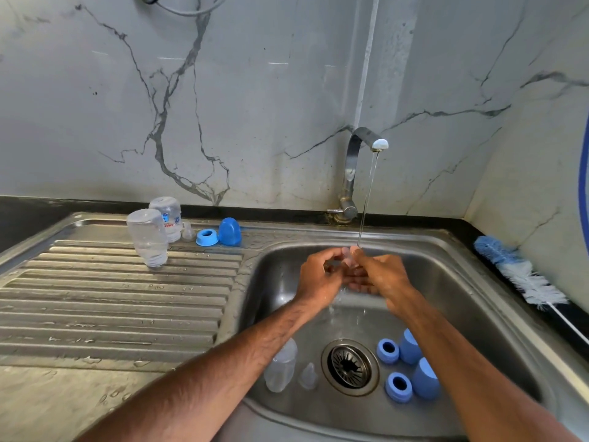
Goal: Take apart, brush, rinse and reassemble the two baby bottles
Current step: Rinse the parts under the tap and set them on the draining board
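Beside the round steel drain strainer (pixel 350 365) lie a clear plastic bottle body (pixel 282 366), left, and blue plastic screw rings (pixel 398 386) and caps (pixel 425 378), right — likely awaiting rinsing. Beyond the strainer, left hand (pixel 318 279) and right hand (pixel 382 275) pinch a small clear silicone teat (pixel 350 254) under the tap stream (pixel 366 202). Farther beyond-left, two clear bottles (pixel 147 237) stand inverted, draining.

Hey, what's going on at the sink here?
A person is rinsing baby-bottle parts. The left hand and right hand hold a small clear part under the running tap; what it is I cannot tell. Two bottles stand upside down on the drainboard by a blue ring and blue cap. Another bottle, rings and caps lie in the sink.
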{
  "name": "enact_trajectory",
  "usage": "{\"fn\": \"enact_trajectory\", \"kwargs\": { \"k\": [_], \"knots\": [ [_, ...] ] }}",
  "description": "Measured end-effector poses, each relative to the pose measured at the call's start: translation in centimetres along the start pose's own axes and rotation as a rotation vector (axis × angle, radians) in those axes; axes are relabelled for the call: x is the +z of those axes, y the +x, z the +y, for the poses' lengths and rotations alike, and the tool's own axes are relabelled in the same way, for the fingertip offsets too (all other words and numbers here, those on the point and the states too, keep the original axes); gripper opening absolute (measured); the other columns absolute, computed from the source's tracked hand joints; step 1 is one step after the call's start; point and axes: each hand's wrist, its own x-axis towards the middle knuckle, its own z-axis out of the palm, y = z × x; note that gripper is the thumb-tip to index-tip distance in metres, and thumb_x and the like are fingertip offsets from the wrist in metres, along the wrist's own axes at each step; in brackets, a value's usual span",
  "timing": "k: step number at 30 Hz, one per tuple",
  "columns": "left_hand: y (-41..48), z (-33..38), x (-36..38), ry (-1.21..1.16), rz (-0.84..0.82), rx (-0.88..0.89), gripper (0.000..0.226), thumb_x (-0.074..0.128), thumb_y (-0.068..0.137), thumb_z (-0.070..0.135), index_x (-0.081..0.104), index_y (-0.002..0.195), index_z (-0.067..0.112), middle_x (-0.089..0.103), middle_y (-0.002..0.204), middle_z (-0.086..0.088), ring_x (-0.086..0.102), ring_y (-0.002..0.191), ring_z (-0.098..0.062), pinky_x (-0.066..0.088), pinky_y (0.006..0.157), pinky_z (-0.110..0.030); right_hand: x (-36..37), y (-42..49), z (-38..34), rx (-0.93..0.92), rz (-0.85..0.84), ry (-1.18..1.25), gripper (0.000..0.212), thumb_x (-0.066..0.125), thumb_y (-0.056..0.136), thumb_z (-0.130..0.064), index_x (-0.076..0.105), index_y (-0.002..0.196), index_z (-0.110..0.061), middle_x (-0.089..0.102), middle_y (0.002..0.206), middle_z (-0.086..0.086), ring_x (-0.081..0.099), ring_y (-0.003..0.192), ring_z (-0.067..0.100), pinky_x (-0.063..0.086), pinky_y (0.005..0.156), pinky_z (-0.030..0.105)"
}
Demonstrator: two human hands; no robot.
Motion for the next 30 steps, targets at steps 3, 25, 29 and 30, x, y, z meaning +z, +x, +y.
{"fn": "enact_trajectory", "kwargs": {
  "k": [3,25,29,30],
  "knots": [
    [-0.3,0.6,0.6,-0.241,-0.090,-0.176,0.025,0.064,0.101,0.030,0.073,0.125,0.026,0.077,0.111,0.007,0.070,0.101,-0.003,0.056,0.086,-0.018,-0.3,-0.3,-0.3,0.207,-0.137,0.145,0.041,0.068,0.097,-0.042,0.074,0.099,-0.001,0.077,0.080,0.014,0.074,0.066,0.021,0.058,0.055,0.027],
    [0.2,0.8,1.6,-0.067,-0.020,-0.197,0.024,0.072,0.096,0.031,0.079,0.114,0.017,0.078,0.109,0.003,0.072,0.102,-0.006,0.056,0.095,-0.023,-0.7,-0.4,-0.4,0.306,-0.180,0.284,0.026,0.045,0.108,-0.012,0.068,0.107,0.001,0.077,0.082,0.018,0.077,0.074,0.026,0.062,0.063,0.034],
    [0.7,0.6,2.4,-0.044,-0.153,-0.122,0.028,0.058,0.104,0.031,0.074,0.124,0.018,0.073,0.125,0.005,0.064,0.118,-0.005,0.046,0.103,-0.020,-1.2,0.1,-0.1,0.309,-0.111,0.401,0.019,0.049,0.105,-0.006,0.068,0.105,-0.001,0.076,0.077,0.014,0.072,0.082,0.025,0.060,0.069,0.033],
    [0.8,0.5,2.6,-0.058,-0.158,-0.113,0.028,0.058,0.104,0.030,0.074,0.124,0.018,0.073,0.125,0.005,0.064,0.118,-0.006,0.046,0.104,-0.021,-1.4,0.1,-0.1,0.322,-0.117,0.422,0.019,0.050,0.105,-0.006,0.068,0.103,-0.002,0.076,0.077,0.013,0.071,0.083,0.024,0.060,0.070,0.033]
  ]
}}
